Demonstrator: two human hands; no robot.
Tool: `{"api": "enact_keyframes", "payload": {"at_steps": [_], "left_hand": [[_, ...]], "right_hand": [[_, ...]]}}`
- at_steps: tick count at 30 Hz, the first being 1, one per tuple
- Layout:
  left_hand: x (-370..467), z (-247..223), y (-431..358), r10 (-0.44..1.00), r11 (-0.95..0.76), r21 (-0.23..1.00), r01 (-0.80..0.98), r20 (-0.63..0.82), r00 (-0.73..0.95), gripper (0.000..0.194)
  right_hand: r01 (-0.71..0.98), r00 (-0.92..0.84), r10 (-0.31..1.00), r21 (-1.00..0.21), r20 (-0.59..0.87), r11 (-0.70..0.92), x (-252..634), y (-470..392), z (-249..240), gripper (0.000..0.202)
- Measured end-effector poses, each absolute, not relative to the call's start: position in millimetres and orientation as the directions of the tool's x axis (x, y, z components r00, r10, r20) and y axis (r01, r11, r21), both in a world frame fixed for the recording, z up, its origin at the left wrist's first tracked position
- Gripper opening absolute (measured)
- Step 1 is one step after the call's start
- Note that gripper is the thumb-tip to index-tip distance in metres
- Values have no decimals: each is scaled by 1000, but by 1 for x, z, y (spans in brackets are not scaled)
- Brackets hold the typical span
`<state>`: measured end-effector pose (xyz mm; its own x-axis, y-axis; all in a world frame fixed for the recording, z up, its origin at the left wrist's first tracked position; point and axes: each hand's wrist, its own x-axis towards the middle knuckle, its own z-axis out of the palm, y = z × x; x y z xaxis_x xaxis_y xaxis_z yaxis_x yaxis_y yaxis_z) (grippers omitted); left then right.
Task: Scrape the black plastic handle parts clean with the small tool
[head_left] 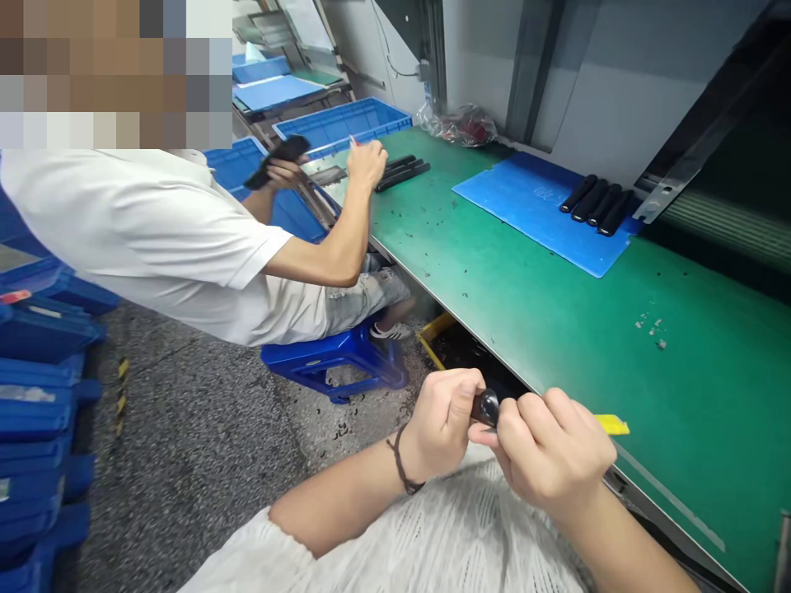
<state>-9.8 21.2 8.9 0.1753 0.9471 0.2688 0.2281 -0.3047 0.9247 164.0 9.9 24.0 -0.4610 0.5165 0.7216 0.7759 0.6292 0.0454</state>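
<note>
My left hand is closed around a glossy black piece with a rounded end, just above my lap at the table's front edge. My right hand is closed too, its thumb close against the black piece. From the far side of that fist sticks out the flat yellow end of a tool; its working tip is hidden by my fingers. Several long black pieces lie side by side on a blue sheet further back.
On my left a co-worker in a white shirt sits on a blue stool, holding a black part and a red-tipped tool. More black pieces and dark scraps lie on the green table. Blue crates stand left; a yellow-rimmed bin sits below.
</note>
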Motion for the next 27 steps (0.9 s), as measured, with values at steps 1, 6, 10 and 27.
{"api": "enact_keyframes", "payload": {"at_steps": [1,6,10,27], "left_hand": [[-9,9,20,949,-272,944,188,231,215,62],[-9,5,19,865,50,996,-67,-9,502,59],[-10,1,25,917,-105,994,-20,105,386,59],[-20,1,27,813,-391,920,0,345,468,59]], "right_hand": [[783,-437,517,29,736,621,164,11,23,35],[664,-329,606,-278,724,694,169,18,27,23],[527,-344,675,-461,653,715,182,21,39,2],[449,-541,740,-607,400,656,177,37,69,55]]}}
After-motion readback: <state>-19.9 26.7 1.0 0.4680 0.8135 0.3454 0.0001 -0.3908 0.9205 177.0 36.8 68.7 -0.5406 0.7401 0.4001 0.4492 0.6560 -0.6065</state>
